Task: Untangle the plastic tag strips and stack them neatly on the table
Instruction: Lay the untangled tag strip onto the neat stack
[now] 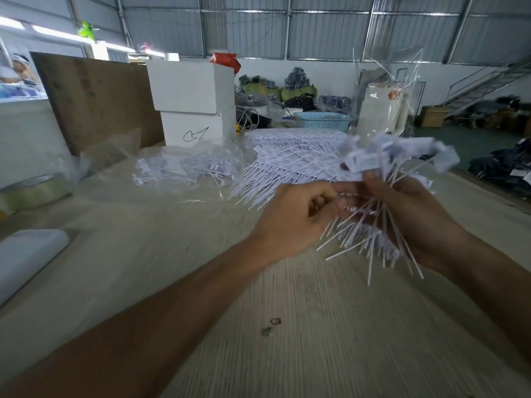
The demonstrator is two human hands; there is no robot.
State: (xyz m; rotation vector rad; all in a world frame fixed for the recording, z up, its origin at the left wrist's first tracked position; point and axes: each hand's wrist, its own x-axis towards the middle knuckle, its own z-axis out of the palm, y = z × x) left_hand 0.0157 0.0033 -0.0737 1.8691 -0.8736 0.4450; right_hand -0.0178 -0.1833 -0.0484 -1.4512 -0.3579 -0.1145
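No legible text anywhere.

Both hands raised together, left hand [298, 218] and right hand [413, 216] fingers curled.

I see bare table [201, 282] open nearer me than the stacked strips [287, 156]. Left of that stack a clear bag of strips [184, 168] blocks the way; behind it white boxes [192, 104] and a blue basket [321, 120] close off the far side.
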